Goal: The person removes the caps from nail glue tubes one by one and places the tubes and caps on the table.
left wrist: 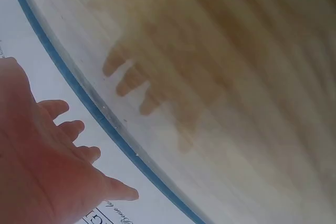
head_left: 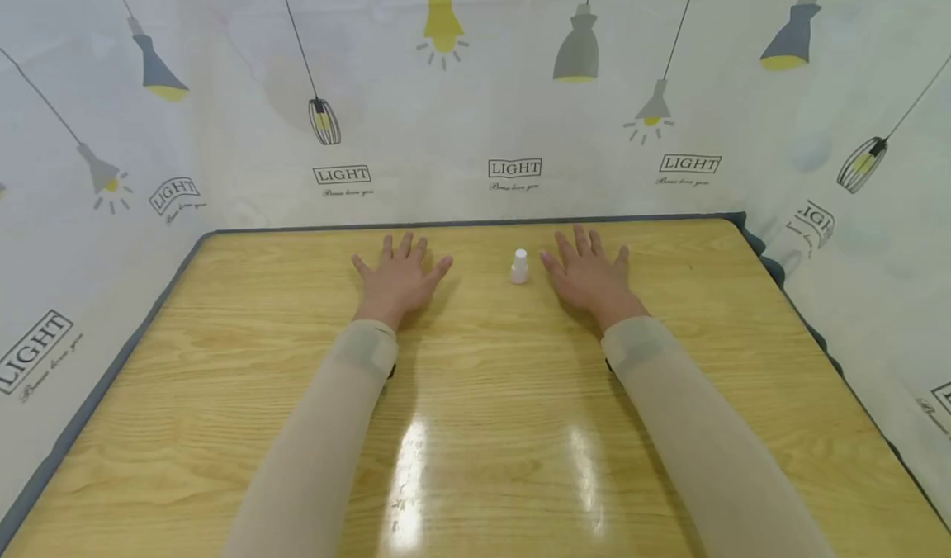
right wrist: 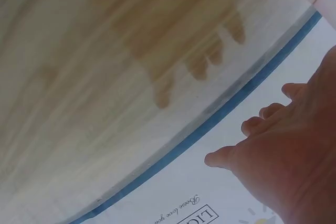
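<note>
A small white bottle [head_left: 519,267] stands upright between the two hands in the head view, nearer the right one. The left hand [head_left: 399,280], palm down with fingers spread, is to its left and holds nothing. Just right of the bottle is the right hand [head_left: 592,277], also spread palm down, its thumb close to the bottle without gripping it. The left wrist view shows the left hand [left wrist: 58,156] with fingers apart; the right wrist view shows the right hand [right wrist: 289,150] likewise. Whether the palms touch the table cannot be told.
The wood-grain table [head_left: 483,352] has a dark edge along its back, beyond both hands. Behind and at both sides hangs a pale cloth [head_left: 446,129] printed with lamps and lettering. Light reflects off the table between the forearms.
</note>
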`<action>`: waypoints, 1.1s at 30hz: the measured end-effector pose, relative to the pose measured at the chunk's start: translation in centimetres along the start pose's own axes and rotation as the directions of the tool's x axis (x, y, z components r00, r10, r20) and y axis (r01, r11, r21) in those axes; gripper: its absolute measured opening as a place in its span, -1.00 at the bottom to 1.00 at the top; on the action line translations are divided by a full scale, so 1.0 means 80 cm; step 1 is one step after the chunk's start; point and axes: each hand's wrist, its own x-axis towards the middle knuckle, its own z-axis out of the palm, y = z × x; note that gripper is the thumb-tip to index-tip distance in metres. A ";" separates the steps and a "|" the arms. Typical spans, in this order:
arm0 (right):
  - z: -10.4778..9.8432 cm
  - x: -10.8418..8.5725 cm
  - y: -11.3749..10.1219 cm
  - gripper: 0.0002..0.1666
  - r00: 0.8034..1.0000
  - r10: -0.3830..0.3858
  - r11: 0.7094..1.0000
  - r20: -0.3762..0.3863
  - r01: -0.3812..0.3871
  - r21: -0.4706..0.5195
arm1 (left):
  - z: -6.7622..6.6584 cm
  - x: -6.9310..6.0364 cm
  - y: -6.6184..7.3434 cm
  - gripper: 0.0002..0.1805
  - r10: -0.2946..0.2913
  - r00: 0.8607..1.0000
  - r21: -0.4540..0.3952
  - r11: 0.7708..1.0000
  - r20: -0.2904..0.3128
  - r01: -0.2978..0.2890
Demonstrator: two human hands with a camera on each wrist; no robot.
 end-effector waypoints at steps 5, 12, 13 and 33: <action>-0.005 -0.002 -0.004 -0.04 0.999 -0.032 0.999 -0.019 0.031 -0.004 | 0.001 0.003 0.008 0.01 0.039 0.999 0.016 0.999 -0.012 -0.039; -0.005 -0.006 0.004 -0.04 0.995 -0.067 0.998 -0.079 0.067 -0.011 | 0.016 0.007 0.026 -0.02 0.154 0.988 0.106 0.983 -0.018 -0.152; -0.006 -0.006 0.005 -0.04 0.994 -0.072 0.997 -0.084 0.072 -0.011 | 0.017 0.008 0.030 -0.03 0.177 0.984 0.119 0.977 -0.015 -0.174; -0.013 0.001 -0.009 -0.05 0.951 -0.294 0.945 -0.090 0.304 0.124 | 0.014 0.010 0.105 -0.34 0.328 0.939 -0.010 0.944 -0.100 -0.330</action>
